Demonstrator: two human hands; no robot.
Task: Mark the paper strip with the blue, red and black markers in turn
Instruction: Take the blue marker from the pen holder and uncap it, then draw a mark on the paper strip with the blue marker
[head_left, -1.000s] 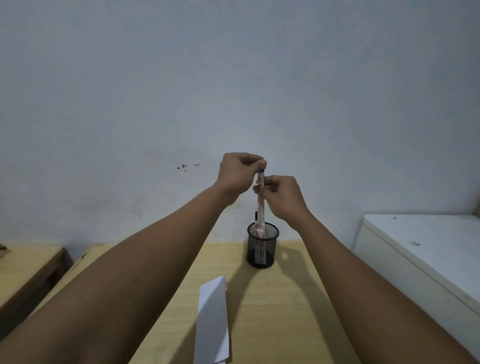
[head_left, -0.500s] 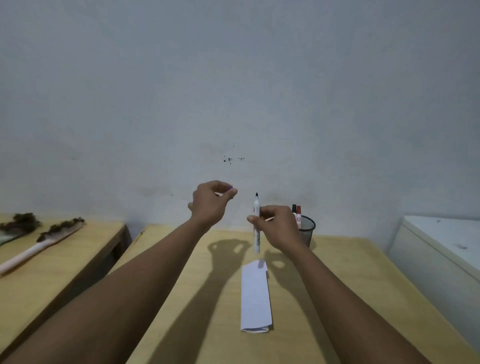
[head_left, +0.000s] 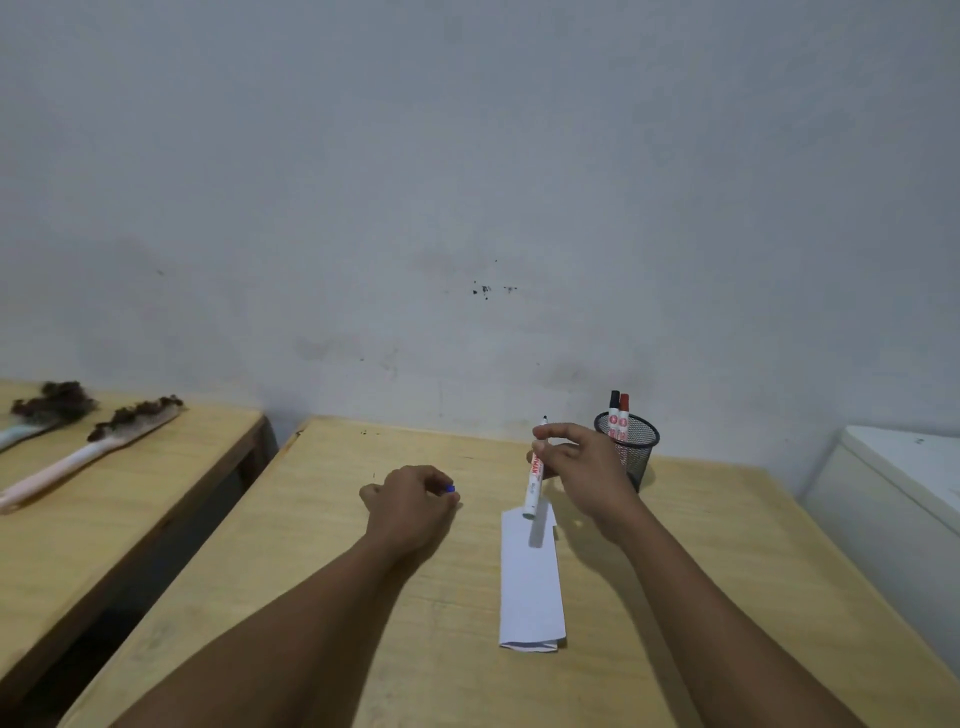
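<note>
I can only glimpse the blue cap (head_left: 450, 489) pinched in my curled left hand (head_left: 410, 506), while my right hand (head_left: 584, 470) grips the uncapped marker (head_left: 535, 475) tip-up over the far end of the paper strip (head_left: 530, 579) on the surface (head_left: 311, 545).

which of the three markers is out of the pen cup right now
The uncapped marker held in the right hand, over the paper strip. The black-capped and red-capped markers stand in the cup.

The small blue cap (head_left: 450, 488) is mostly hidden in the curled left hand (head_left: 410, 506); the two pale-handled brushes (head_left: 78, 457) run off the left edge
</note>
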